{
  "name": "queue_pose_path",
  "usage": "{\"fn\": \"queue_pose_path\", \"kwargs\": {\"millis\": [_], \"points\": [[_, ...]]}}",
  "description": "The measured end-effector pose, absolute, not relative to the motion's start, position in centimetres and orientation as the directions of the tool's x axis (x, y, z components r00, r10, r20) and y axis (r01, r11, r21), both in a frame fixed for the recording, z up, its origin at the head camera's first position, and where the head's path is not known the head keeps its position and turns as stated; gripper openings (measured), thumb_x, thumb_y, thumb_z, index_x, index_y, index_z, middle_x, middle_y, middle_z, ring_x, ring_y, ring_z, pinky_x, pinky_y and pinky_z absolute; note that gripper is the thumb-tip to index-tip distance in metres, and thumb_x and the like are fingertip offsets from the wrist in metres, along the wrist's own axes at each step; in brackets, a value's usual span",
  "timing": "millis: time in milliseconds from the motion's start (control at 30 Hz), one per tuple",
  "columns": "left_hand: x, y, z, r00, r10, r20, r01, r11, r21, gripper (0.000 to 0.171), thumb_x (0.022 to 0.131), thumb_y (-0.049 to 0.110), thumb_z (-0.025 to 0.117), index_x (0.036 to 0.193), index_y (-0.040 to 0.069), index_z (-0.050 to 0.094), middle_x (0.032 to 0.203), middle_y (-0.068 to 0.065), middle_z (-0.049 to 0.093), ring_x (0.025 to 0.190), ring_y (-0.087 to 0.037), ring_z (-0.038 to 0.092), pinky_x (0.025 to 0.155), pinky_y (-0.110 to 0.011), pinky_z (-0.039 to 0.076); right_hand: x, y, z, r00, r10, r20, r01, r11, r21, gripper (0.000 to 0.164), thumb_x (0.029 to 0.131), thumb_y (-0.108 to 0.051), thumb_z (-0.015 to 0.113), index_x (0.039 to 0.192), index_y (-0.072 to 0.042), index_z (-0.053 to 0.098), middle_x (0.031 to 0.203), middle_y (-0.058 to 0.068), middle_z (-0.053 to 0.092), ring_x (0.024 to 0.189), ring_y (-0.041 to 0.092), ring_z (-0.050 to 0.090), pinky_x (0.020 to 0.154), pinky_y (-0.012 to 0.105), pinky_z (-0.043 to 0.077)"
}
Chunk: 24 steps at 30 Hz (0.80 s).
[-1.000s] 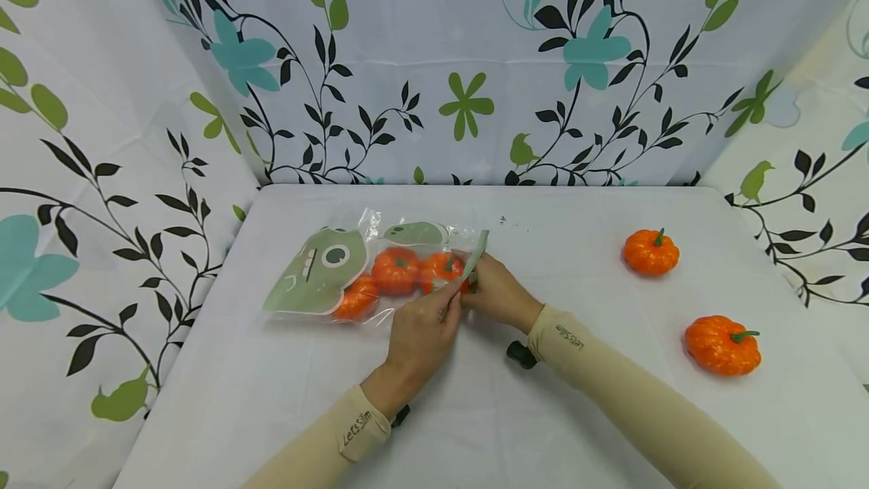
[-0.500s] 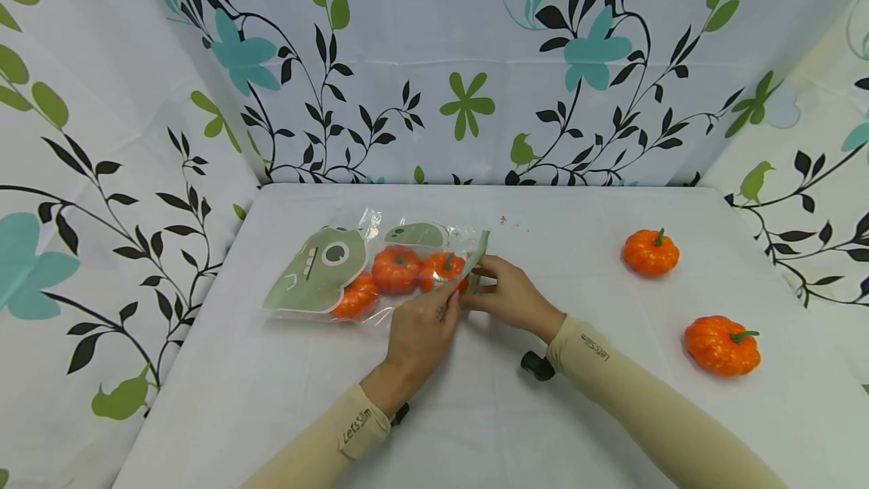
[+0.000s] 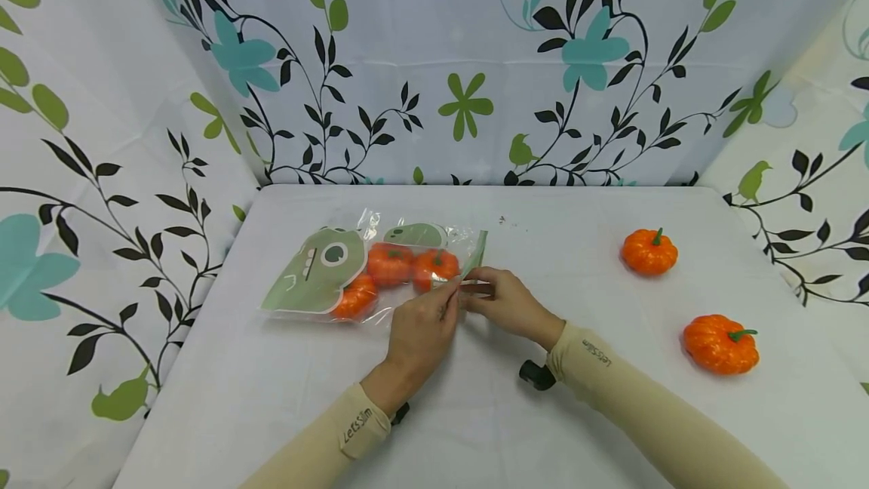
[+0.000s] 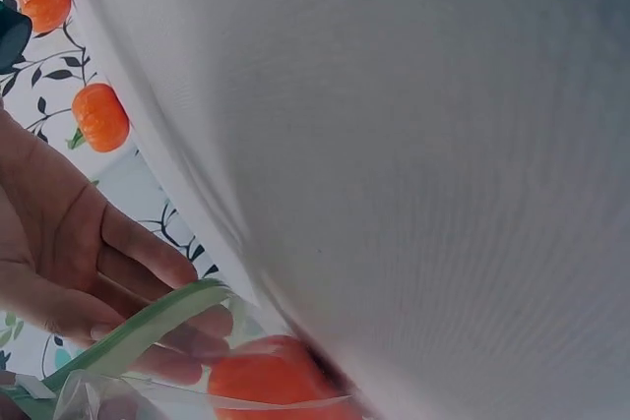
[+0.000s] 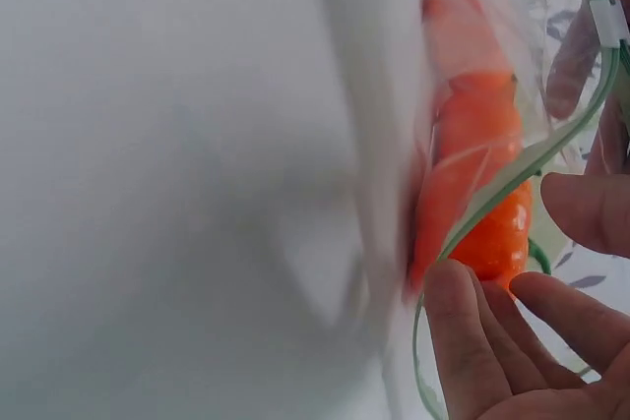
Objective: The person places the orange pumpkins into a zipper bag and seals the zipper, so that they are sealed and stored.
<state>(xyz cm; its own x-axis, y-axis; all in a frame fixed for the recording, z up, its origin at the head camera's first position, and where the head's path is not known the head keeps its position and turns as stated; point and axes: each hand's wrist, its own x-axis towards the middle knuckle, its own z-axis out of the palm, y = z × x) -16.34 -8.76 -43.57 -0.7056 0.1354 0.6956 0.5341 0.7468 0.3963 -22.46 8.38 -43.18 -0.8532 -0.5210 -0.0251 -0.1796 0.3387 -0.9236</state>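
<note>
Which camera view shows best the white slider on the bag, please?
The right wrist view: the white slider appears close and clear on the green edge. The left wrist view shows only a small white part, lower left; in the head view I cannot make it out.

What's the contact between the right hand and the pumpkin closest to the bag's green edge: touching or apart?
Cannot tell. In the right wrist view, the right hand meets the outline of the pumpkin, but neither contact nor a gap shows plainly.
</note>
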Motion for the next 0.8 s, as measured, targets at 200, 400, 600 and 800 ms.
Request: {"fn": "queue_pose_path", "kwargs": {"millis": [200,400,600,800], "points": [[-16.2,-8.9,-43.5,-0.719,0.146,0.680,0.529,0.750,0.398,0.027,0.088,0.003,0.075,0.115,0.000,0.075,0.101,-0.011,0.076,0.079,-0.025,0.075,0.065,-0.036,0.060,-22.9,7.5,-43.1,-0.827,-0.562,-0.001,-0.245,0.362,-0.899,0.034,0.097,-0.003,0.062,0.130,0.005,0.063,0.131,0.016,0.065,0.122,0.032,0.062,0.097,0.040,0.053],[-16.2,-8.9,-43.6,-0.723,0.153,0.674,0.536,0.740,0.406,0.026,0.089,0.003,0.074,0.115,-0.001,0.075,0.102,-0.012,0.076,0.084,-0.023,0.075,0.069,-0.034,0.060,-23.7,6.8,-43.5,-0.797,-0.604,0.023,-0.277,0.331,-0.902,0.038,0.098,0.003,0.054,0.135,0.009,0.058,0.135,0.018,0.062,0.122,0.025,0.059,0.096,0.039,0.052],[-16.2,-9.0,-43.7,-0.706,0.150,0.693,0.544,0.741,0.394,0.027,0.088,0.003,0.075,0.114,-0.001,0.075,0.100,-0.012,0.076,0.081,-0.023,0.075,0.066,-0.034,0.060,-23.5,7.4,-43.6,-0.803,-0.594,0.039,-0.297,0.343,-0.891,0.033,0.098,0.000,0.057,0.130,0.007,0.063,0.135,0.017,0.063,0.118,0.025,0.061,0.094,0.036,0.052],[-16.2,-9.1,-43.5,-0.715,0.145,0.684,0.537,0.740,0.405,0.026,0.088,0.002,0.075,0.114,-0.001,0.075,0.099,-0.013,0.076,0.081,-0.024,0.075,0.066,-0.034,0.060,-22.4,11.0,-42.8,-0.845,-0.524,0.106,-0.364,0.418,-0.832,0.035,0.095,-0.007,0.068,0.130,-0.002,0.067,0.130,0.008,0.067,0.120,0.026,0.064,0.099,0.045,0.052]]}}
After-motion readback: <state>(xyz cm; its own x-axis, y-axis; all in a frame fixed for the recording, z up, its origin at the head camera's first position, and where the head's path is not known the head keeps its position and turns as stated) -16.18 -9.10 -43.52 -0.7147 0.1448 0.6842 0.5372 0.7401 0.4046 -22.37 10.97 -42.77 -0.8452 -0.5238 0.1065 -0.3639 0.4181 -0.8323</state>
